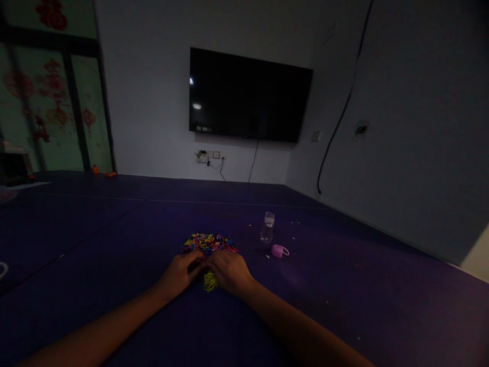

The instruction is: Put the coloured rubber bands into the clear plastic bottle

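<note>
A heap of small multicoloured rubber bands (208, 242) lies on the dark purple floor mat (160, 224). At its near edge my left hand (181, 270) and my right hand (229, 270) meet, fingertips close together. The fingers of both hands are curled and closed; whatever is between them is too small and dark to make out. A separate small bunch of yellow-green rubber bands (210, 281) lies just below the fingertips, between the hands, partly covered by my right hand.
Right of the heap a clear bottle (267, 228) stands without a cap, with a pink cap with a loop (280, 251) beside it. Tiny white scraps dot the mat. A television (248, 97) hangs on the far wall, and a black cable (340, 122) runs down the right wall.
</note>
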A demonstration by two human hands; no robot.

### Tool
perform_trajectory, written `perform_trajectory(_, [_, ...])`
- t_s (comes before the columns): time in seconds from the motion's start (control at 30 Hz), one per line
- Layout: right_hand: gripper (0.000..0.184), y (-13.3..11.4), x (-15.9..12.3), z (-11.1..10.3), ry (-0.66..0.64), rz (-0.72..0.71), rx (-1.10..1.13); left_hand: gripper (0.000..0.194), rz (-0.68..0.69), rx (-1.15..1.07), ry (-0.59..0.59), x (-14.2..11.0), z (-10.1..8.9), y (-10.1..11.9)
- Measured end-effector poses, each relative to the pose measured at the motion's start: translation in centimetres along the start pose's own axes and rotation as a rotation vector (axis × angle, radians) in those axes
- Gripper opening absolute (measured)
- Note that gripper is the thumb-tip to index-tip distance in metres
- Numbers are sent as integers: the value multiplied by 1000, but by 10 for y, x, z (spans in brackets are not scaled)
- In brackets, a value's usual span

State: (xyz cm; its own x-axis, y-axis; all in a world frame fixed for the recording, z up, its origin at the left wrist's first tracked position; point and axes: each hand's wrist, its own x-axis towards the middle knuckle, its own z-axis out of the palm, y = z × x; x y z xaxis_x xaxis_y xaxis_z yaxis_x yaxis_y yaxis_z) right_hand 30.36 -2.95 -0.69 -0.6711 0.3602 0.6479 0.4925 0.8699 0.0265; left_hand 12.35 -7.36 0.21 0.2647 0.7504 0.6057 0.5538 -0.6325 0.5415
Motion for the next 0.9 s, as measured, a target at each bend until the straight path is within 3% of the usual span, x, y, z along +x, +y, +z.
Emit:
perform_trajectory(0.23, [12,-5,1,-7,60,147,64,15,-138,66,237,7,-9,-19])
perform_trajectory(0.47, [5,-5,-4,-5,-81,22,77,13,-361,63,375,13,-20,-46])
perform_trajectory(0.67, [6,-2,-4,-1,-98,21,58,15,-468,42,354,14,-20,-61])
perform_trajectory(0.9, [12,-6,-2,-4,-93,75,-15,27,-398,100,289,15,-17,-64])
